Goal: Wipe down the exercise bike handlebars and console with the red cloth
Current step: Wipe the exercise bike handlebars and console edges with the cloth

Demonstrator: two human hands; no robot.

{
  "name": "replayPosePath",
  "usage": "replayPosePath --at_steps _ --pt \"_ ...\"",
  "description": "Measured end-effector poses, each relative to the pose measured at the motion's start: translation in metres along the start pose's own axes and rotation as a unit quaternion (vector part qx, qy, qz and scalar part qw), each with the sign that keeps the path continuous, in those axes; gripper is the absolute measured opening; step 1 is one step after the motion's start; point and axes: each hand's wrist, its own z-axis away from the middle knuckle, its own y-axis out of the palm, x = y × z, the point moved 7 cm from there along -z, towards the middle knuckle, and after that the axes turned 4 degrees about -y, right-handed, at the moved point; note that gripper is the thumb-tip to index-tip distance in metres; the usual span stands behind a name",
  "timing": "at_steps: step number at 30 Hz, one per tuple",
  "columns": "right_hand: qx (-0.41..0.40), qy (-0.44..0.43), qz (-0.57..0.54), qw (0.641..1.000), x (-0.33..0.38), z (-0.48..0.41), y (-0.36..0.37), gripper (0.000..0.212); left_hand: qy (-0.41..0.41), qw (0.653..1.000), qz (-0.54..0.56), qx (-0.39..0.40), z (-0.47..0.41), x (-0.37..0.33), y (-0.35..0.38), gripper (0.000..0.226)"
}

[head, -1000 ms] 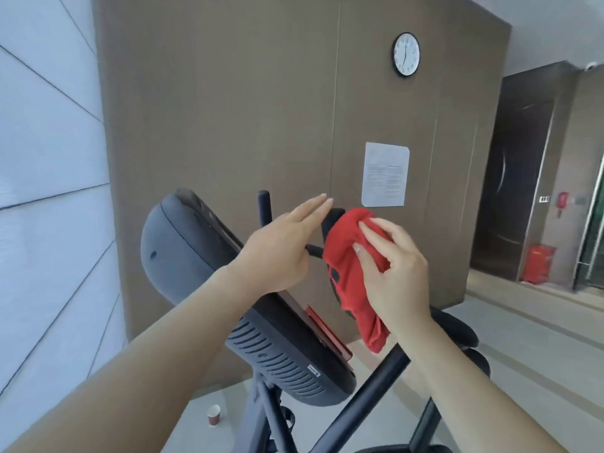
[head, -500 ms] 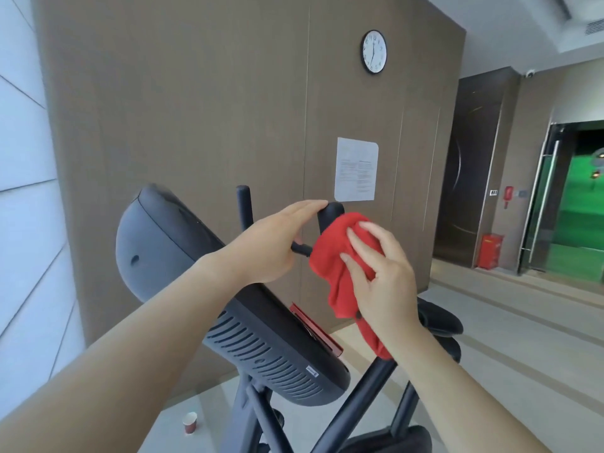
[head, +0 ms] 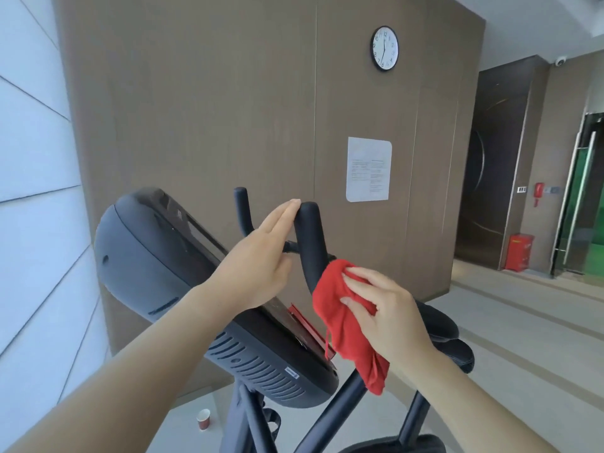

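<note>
The right hand (head: 389,313) presses the red cloth (head: 346,325) against the lower stretch of the near black handlebar (head: 310,243), where the bar curves down toward the frame. Its fingers (head: 362,277) lie curled over the outer face of the cloth, pinching folds of it against the bar, with the fingertips reaching the top bunch of the fabric; the loose tail of the cloth hangs below the wrist, just beside the lower right edge of the console (head: 209,295). The left hand (head: 258,266) is raised in front of the console screen, its fingers (head: 282,215) straight and held close together, flat rather than curled, the tips touching or almost touching the rounded top end of the same handlebar; it grips nothing that can be seen. A bare length of the handlebar shows between the two hands. A second upright bar end (head: 242,207) stands behind the left hand. The console tilts with its dark screen facing up and right, its vented grey back toward the camera. Behind the bike, a brown panelled wall (head: 212,109) carries a round clock (head: 384,48) and a sheet of paper (head: 368,169). A small paper cup (head: 203,419) stands on the floor near the bike's frame.
</note>
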Motion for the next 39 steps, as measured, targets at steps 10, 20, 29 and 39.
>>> replayPosePath --at_steps 10,20,29,39 --pt "0.146 -0.068 -0.127 0.979 -0.025 -0.010 0.009 0.035 -0.145 0.983 -0.036 -0.103 0.016 -0.022 0.025 0.071" --pt "0.119 -0.058 -0.246 0.960 -0.089 -0.059 -0.009 0.026 -0.265 0.953 -0.122 -0.075 0.037 -0.052 0.044 0.065" --pt "0.113 -0.064 -0.411 0.902 -0.032 -0.111 0.015 0.026 -0.270 0.939 -0.190 -0.097 0.011 -0.049 0.014 0.068" --pt "0.194 -0.099 -0.507 0.834 -0.042 -0.115 0.050 0.030 -0.281 0.937 -0.176 -0.111 0.009 -0.044 0.015 0.065"
